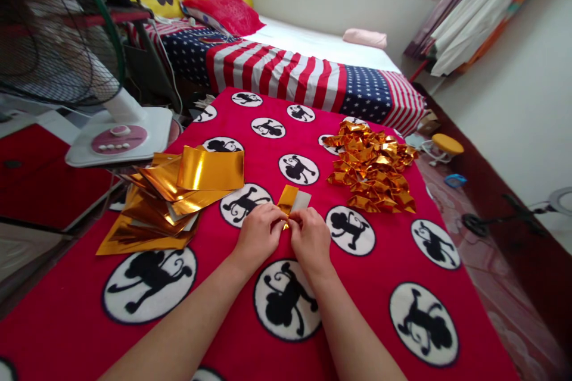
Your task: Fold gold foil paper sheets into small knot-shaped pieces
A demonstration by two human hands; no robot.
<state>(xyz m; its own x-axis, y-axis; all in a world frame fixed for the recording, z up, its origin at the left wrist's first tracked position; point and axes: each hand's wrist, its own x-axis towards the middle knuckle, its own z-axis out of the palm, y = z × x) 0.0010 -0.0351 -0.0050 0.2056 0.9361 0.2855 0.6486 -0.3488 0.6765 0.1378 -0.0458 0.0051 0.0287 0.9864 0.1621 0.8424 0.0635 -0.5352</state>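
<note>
Near the middle of a red cloth with monkey prints (pixel 357 303), my left hand (pixel 262 230) and my right hand (pixel 311 238) meet at a small sheet of gold foil paper (pixel 287 197). The sheet is partly folded: one strip shows gold, the strip beside it shows its pale back (pixel 301 200). Both hands pinch its near end, fingertips almost touching. The fingers cover part of the fold. To the left lies a loose stack of flat gold foil sheets (pixel 212 170). A heap of folded gold foil pieces (pixel 375 164) sits at the right.
A white fan (pixel 120 131) stands left of the cloth, beside a red surface (pixel 44 178). Beyond the far edge is a bed with a flag-patterned cover (pixel 286 74) and a red pillow (pixel 227 15). A yellow stool (pixel 447 144) stands on the floor at right.
</note>
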